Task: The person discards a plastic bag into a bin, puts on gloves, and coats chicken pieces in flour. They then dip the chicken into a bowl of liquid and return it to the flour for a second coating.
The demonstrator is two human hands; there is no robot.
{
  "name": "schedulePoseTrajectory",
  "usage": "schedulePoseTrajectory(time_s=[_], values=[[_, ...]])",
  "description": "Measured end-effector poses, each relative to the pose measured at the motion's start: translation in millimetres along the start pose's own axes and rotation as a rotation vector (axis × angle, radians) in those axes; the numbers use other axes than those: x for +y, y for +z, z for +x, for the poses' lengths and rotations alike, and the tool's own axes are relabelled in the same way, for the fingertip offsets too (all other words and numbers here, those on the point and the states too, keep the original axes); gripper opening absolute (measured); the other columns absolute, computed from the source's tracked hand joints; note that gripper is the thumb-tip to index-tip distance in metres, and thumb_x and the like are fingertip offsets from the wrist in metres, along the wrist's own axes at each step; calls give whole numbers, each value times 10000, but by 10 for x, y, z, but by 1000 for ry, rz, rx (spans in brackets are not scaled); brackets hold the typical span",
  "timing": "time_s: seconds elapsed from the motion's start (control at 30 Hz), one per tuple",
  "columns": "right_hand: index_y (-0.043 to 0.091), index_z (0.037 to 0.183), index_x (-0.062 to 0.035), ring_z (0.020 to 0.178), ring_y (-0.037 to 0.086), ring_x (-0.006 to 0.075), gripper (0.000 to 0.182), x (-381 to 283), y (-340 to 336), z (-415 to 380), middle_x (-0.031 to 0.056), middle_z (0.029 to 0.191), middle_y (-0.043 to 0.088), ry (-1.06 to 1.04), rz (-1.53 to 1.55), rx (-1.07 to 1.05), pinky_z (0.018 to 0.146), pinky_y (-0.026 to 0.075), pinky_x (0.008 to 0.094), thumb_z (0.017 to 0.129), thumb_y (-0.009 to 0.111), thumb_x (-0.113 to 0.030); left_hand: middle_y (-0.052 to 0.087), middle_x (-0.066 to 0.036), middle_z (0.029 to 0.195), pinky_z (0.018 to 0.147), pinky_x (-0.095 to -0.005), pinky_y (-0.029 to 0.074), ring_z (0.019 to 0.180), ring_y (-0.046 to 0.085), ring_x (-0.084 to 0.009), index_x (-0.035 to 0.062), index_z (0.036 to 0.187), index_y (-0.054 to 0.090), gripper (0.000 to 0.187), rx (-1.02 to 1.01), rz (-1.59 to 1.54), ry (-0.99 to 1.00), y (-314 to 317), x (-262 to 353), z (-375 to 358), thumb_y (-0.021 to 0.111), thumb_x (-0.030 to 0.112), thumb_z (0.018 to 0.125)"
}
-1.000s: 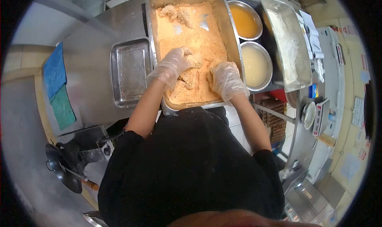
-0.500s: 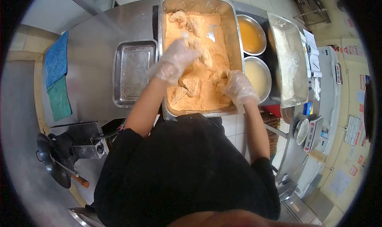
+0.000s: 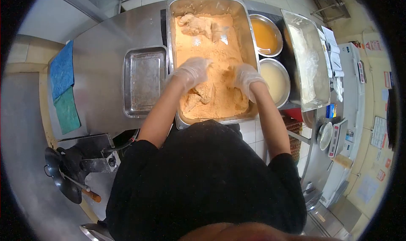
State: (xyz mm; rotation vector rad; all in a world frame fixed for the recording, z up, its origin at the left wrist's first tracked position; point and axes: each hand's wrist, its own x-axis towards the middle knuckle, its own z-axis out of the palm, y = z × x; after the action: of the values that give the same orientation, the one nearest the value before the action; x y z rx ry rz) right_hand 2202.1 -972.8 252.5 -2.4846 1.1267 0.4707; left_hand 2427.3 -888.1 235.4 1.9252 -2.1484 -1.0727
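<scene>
Both my hands wear clear plastic gloves and are inside a deep steel pan (image 3: 171, 38) of orange breading flour (image 3: 220, 101). My left hand (image 3: 192, 72) is low over the flour, left of the middle, just beyond some coated chicken pieces (image 3: 199, 96). Its fingertips are blurred. At the pan's right side, my right hand (image 3: 248, 78) points its fingers down into the flour; blur and flour hide whether they grip anything. More coated pieces (image 3: 195, 25) lie together at the far left end of the pan.
A shallow steel tray (image 3: 146, 82) stands left of the pan. On the right are a bowl of orange liquid (image 3: 265, 34), a bowl of pale liquid (image 3: 274, 81) and a pan of white flour (image 3: 302, 63). Blue and green cloths (image 3: 62, 69) lie far left; a wok (image 3: 61, 179) is lower left.
My left hand has drawn back from over the pan's middle, where a pale piece showed by its fingers. More coated chicken lies at the far end. My right hand has shifted slightly farther away.
</scene>
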Motion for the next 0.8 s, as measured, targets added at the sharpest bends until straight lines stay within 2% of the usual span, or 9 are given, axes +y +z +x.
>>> schedulePoseTrajectory(time_s=[0.03,0.13,0.23,0.33,0.43,0.5,0.57,0.77,0.8], values=[[750,1161,-55,1095,721,400,355,-42,9,-34,244,1144,748,-9,-99,-177,949,579,449,838,693,-191,676,-247,1349,1054,-451,533,1246,663,-360,77,1535,524,680,3,-2,-3,6,120,10,670,106,872],[750,1134,-57,1035,730,402,490,-21,175,-97,235,1091,753,-79,-133,-70,914,590,438,699,832,-266,693,-243,1313,1012,-455,556,1176,686,-379,66,1480,580,637,-161,0,-114,48,338,20,618,60,844],[806,966,-49,1003,751,396,249,-38,166,-100,239,1015,768,-33,-246,-85,905,596,459,809,677,-193,711,-243,1273,983,-453,570,1098,714,-385,75,1471,592,670,-27,38,-97,338,209,181,641,77,803],[809,943,-45,1003,754,384,246,-154,55,-140,237,1000,769,-60,-317,-79,908,594,462,818,670,-205,753,-194,1177,912,-470,593,1034,736,-397,103,1406,636,592,-106,187,-92,191,160,235,653,91,815],[810,940,-50,1007,752,384,245,-51,215,-39,240,986,769,-93,-247,-74,912,590,460,838,663,-217,728,-239,1244,955,-439,578,1070,727,-377,117,1509,570,777,-264,196,-147,27,141,215,714,142,746],[805,958,-44,1010,750,388,262,-22,178,-38,242,992,767,-94,-215,-46,911,588,459,848,671,-241,747,-234,1187,900,-465,586,1039,735,-403,54,1212,748,422,-148,-105,-109,158,-49,200,672,118,803],[799,977,-37,1013,747,392,283,-77,59,-143,244,999,765,-95,-181,-18,911,586,458,859,680,-265,754,-236,1143,881,-463,585,1022,738,-398,36,1166,758,380,-106,-119,-108,77,-29,86,676,134,808],[729,1103,-1,961,755,339,362,-138,-249,-279,218,1031,770,19,302,117,870,593,428,868,772,-273,768,-195,1055,821,-432,559,970,741,-341,4,1159,751,342,-6,-124,-240,-92,-128,97,677,119,845],[729,1092,-14,933,745,278,290,-101,-93,-236,166,990,766,51,761,113,851,587,399,873,770,-200,772,-167,1016,799,-418,550,929,741,-311,-4,1162,746,334,78,-206,-224,-72,-168,92,681,119,858]])
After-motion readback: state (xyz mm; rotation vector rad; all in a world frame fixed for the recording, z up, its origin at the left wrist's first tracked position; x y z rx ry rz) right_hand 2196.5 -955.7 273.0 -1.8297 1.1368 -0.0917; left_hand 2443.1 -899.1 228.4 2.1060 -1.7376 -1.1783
